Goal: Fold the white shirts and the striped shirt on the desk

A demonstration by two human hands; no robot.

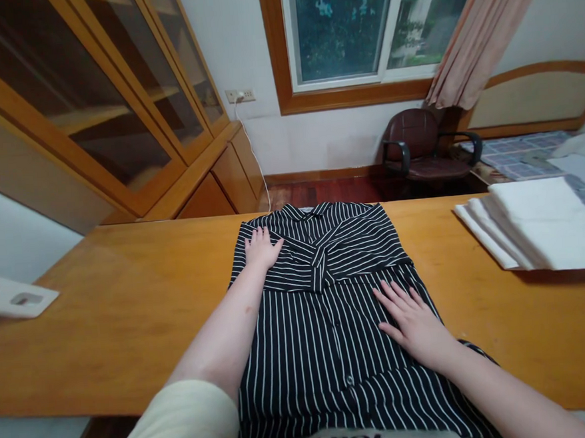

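A black shirt with white stripes (325, 337) lies flat on the wooden table (128, 304), its sleeves folded across the upper part and its collar toward the far edge. My left hand (260, 248) rests flat and open on the shirt's far left shoulder area. My right hand (414, 320) lies flat with fingers spread on the shirt's right side, just below the folded sleeve. Neither hand holds anything. The shirt's lower hem hangs over the near table edge.
A stack of folded white cloth (533, 225) sits at the table's right. A white object (12, 295) juts in at the left edge. Beyond the table stand a dark armchair (422, 146), a glass-fronted wooden cabinet (114, 104) and a window.
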